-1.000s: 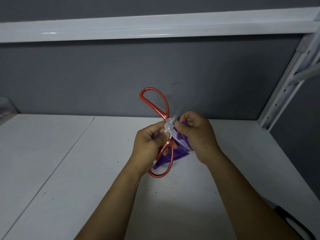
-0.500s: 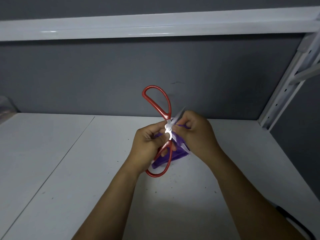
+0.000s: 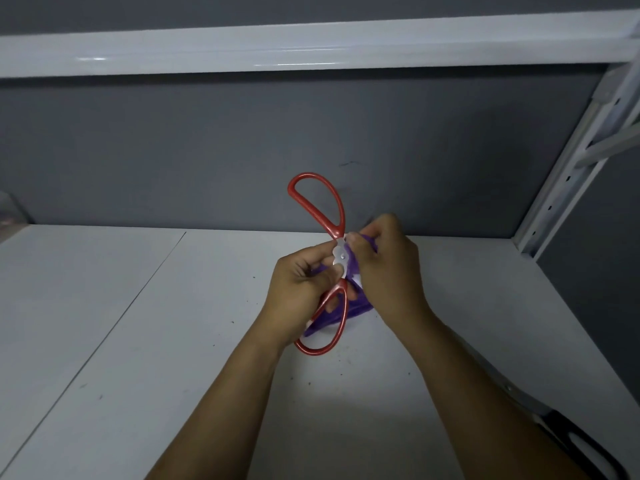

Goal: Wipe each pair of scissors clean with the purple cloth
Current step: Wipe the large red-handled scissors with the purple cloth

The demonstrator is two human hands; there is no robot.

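Scissors [image 3: 341,258]: mid-frame, held up over the bench [image 3: 138,323] btwn both my hands; handles spread wide, one red loop up twd the wall [image 3: 207,150], other down twd me. Can't tell if the lower loop touches the bench.
Hidden: blades. The purple cloth [image 3: 358,308] + my R hand [image 3: 388,268] cover them. Only the pivot plate w/ its screw shows.
L hand [image 3: 303,291]: fingers curled round the scissors just below the pivot, thumb on the metal plate; a fingertip or two show thru the lower loop.
R hand: fingers bunched, pinching the cloth against the metal right beside the pivot; tips tucked out of sight.
Cloth: bunched under my R hand, a fold hangs behind the lower loop; the rest is hidden, so full shape unclear.
Materials: handles glossy red, smooth teardrop loops; pivot plate pale dull metal, scalloped edge; cloth soft, matte, creased.
Bench top: white, flat, matte; a seam runs front-to-back on the L, small dark specks scattered.
Shelf [image 3: 311,53]: white glossy bar overhead, catches light.
Upright [image 3: 568,174]: white metal post w/ a row of slots, R side, cut off at the edge.
Cut off: dark object [image 3: 571,441] w/ pale patch, bottom-R, can't ID.
Light: dim; wall flat grey.
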